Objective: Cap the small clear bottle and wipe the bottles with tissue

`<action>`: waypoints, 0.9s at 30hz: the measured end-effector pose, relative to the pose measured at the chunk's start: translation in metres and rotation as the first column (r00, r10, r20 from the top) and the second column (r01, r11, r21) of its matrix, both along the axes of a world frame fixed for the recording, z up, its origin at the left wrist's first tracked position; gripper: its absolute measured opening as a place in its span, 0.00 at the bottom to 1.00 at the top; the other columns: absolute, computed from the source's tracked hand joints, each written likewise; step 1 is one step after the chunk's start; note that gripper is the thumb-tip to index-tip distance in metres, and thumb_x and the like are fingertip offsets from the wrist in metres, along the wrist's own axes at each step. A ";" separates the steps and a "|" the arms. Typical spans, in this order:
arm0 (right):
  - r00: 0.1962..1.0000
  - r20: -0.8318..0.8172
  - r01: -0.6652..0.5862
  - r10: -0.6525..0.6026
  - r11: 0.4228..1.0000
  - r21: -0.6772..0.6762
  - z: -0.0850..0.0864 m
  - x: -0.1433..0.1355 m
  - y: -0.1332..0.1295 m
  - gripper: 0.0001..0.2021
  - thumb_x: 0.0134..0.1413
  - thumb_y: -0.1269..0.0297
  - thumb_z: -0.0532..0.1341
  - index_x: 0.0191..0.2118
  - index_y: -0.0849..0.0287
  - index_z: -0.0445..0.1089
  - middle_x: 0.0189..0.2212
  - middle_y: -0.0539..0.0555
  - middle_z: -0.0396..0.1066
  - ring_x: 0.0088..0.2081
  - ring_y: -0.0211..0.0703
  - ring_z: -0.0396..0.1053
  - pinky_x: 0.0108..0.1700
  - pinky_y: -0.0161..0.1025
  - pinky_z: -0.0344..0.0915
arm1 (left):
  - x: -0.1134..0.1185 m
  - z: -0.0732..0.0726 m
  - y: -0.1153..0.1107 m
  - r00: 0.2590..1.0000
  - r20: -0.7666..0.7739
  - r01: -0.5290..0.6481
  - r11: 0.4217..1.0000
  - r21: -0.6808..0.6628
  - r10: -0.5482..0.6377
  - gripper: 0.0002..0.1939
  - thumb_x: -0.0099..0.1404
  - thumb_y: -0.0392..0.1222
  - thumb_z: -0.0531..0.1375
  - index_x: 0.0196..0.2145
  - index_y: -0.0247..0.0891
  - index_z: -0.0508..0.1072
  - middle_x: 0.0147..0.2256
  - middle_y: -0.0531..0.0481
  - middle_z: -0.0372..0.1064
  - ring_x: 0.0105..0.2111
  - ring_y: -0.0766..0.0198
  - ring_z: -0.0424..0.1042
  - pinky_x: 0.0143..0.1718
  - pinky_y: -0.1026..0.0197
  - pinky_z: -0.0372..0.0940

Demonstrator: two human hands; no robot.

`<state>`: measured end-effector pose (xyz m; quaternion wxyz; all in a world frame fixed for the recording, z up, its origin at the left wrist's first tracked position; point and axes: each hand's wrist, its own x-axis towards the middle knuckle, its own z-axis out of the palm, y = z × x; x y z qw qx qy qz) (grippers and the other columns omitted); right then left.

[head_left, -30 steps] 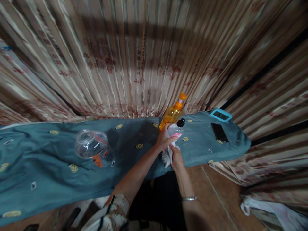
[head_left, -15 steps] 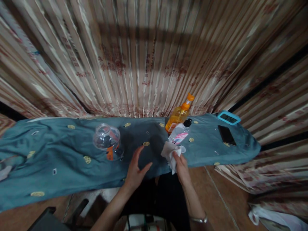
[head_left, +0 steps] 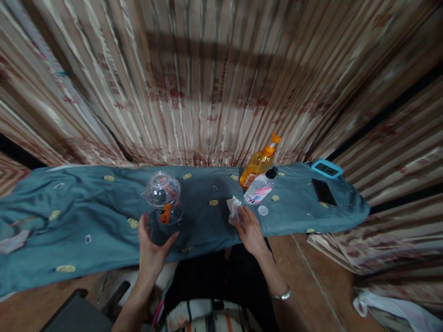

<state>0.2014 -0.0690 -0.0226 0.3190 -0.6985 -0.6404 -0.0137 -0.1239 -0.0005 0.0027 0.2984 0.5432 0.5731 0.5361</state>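
My left hand (head_left: 152, 252) is open, thumb and fingers spread, just in front of a clear plastic cup (head_left: 161, 196) with a domed lid and an orange label. The cup stands upright, and a small gap shows between it and my fingers. My right hand (head_left: 252, 233) has its fingers closed over a crumpled white tissue (head_left: 234, 208), low over the cloth. Beyond that hand stand a clear pump bottle (head_left: 259, 190) with a black top and an amber bottle (head_left: 256, 169) with an orange pump. A small white disc (head_left: 263, 210) lies beside my right fingers.
A teal cloth (head_left: 200, 230) with pineapple prints covers the long narrow table. A black phone (head_left: 324, 192) and a blue-framed digital clock (head_left: 327, 168) are at the right end. Something white (head_left: 14, 242) lies at the far left. A pleated curtain (head_left: 214, 92) hangs right behind the table.
My left hand has moved left to the cup, still open. My right hand has moved slightly left and lowered the tissue toward the cloth, away from the clear bottle.
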 end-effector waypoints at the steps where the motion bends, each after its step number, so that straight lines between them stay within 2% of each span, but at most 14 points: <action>1: 0.999 -0.015 0.042 -0.042 0.999 0.025 0.002 0.008 -0.004 0.28 0.77 0.51 0.50 0.67 0.68 0.67 0.64 0.73 0.67 0.65 0.65 0.67 0.65 0.63 0.68 | 0.001 0.001 0.008 1.000 -0.009 0.009 1.000 0.008 -0.009 0.63 0.48 0.58 0.77 0.73 0.40 0.52 0.72 0.31 0.54 0.74 0.36 0.54 0.74 0.33 0.52; 3: 0.991 -0.039 0.132 -0.130 0.989 0.059 0.007 0.023 -0.010 0.29 0.77 0.48 0.49 0.64 0.68 0.70 0.60 0.73 0.70 0.62 0.66 0.70 0.63 0.63 0.70 | 0.004 0.002 0.022 0.999 -0.021 0.045 0.998 0.033 -0.044 0.67 0.46 0.55 0.78 0.74 0.39 0.49 0.72 0.30 0.53 0.74 0.37 0.53 0.75 0.35 0.51; 5: 0.983 -0.064 0.175 -0.171 0.982 0.067 0.012 0.033 -0.013 0.30 0.76 0.46 0.51 0.62 0.68 0.72 0.56 0.73 0.73 0.59 0.66 0.72 0.61 0.62 0.72 | 0.009 0.003 0.033 0.997 -0.025 0.077 0.996 0.052 -0.076 0.68 0.44 0.53 0.79 0.74 0.38 0.49 0.72 0.30 0.55 0.73 0.38 0.56 0.75 0.38 0.52; 8: 0.991 -0.095 0.101 -0.097 0.994 0.033 0.015 0.028 -0.010 0.27 0.72 0.46 0.58 0.60 0.66 0.73 0.56 0.70 0.74 0.59 0.64 0.73 0.61 0.59 0.72 | 0.016 0.003 0.043 0.995 -0.025 0.092 0.995 0.027 -0.092 0.67 0.43 0.51 0.79 0.73 0.37 0.50 0.69 0.30 0.58 0.69 0.39 0.64 0.72 0.39 0.59; 11: 0.995 -0.095 -0.006 0.003 0.999 -0.035 0.011 0.009 0.002 0.24 0.66 0.56 0.66 0.61 0.64 0.73 0.60 0.69 0.72 0.62 0.65 0.71 0.63 0.60 0.71 | 0.022 -0.001 0.048 0.997 -0.027 0.073 0.997 0.021 -0.073 0.65 0.42 0.53 0.79 0.71 0.37 0.53 0.67 0.31 0.61 0.67 0.40 0.66 0.70 0.39 0.61; 14: 0.994 -0.105 -0.042 0.034 0.996 -0.076 0.006 -0.008 0.021 0.16 0.63 0.70 0.63 0.55 0.64 0.77 0.58 0.70 0.73 0.59 0.64 0.73 0.62 0.60 0.72 | 0.025 -0.006 0.052 0.998 -0.024 0.053 0.998 0.036 -0.052 0.62 0.43 0.53 0.79 0.69 0.38 0.55 0.63 0.33 0.66 0.66 0.42 0.68 0.69 0.40 0.62; 16: 0.991 -0.120 -0.059 0.050 0.995 -0.074 0.004 -0.017 0.033 0.15 0.63 0.74 0.59 0.51 0.63 0.78 0.54 0.68 0.76 0.55 0.61 0.76 0.60 0.57 0.73 | 0.026 -0.009 0.055 0.999 -0.024 0.028 0.999 0.032 -0.027 0.61 0.42 0.53 0.79 0.68 0.38 0.56 0.61 0.34 0.68 0.64 0.42 0.69 0.68 0.41 0.64; 20: 0.983 -0.141 -0.128 0.120 0.990 -0.055 0.005 -0.031 0.044 0.14 0.66 0.69 0.63 0.54 0.59 0.78 0.55 0.64 0.77 0.56 0.57 0.76 0.61 0.53 0.74 | 0.027 -0.013 0.059 1.000 -0.012 -0.027 0.999 0.016 0.028 0.54 0.43 0.54 0.78 0.63 0.39 0.62 0.58 0.37 0.70 0.61 0.43 0.72 0.65 0.43 0.67; 23: 0.981 -0.148 -0.133 0.126 0.990 -0.036 0.007 -0.028 0.037 0.17 0.70 0.61 0.61 0.59 0.59 0.76 0.58 0.63 0.75 0.59 0.57 0.74 0.62 0.54 0.73 | 0.026 -0.014 0.061 0.999 -0.008 -0.043 0.999 -0.011 0.043 0.47 0.44 0.54 0.77 0.58 0.39 0.65 0.54 0.40 0.72 0.57 0.44 0.74 0.61 0.43 0.70; 25: 0.987 -0.149 -0.066 0.062 0.998 -0.022 0.008 -0.013 0.027 0.20 0.73 0.58 0.56 0.60 0.63 0.74 0.58 0.67 0.74 0.60 0.58 0.73 0.63 0.56 0.72 | 0.024 -0.015 0.062 0.998 -0.017 -0.054 0.998 -0.025 0.054 0.45 0.43 0.54 0.77 0.56 0.39 0.66 0.52 0.40 0.73 0.55 0.44 0.75 0.59 0.43 0.71; 27: 0.989 -0.124 0.076 -0.078 0.997 -0.015 0.008 0.010 0.017 0.23 0.73 0.56 0.53 0.60 0.66 0.73 0.58 0.70 0.73 0.61 0.61 0.71 0.65 0.59 0.69 | 0.023 -0.016 0.063 0.997 -0.031 -0.066 0.997 -0.025 0.065 0.44 0.43 0.54 0.77 0.54 0.39 0.66 0.50 0.41 0.74 0.53 0.45 0.76 0.57 0.44 0.72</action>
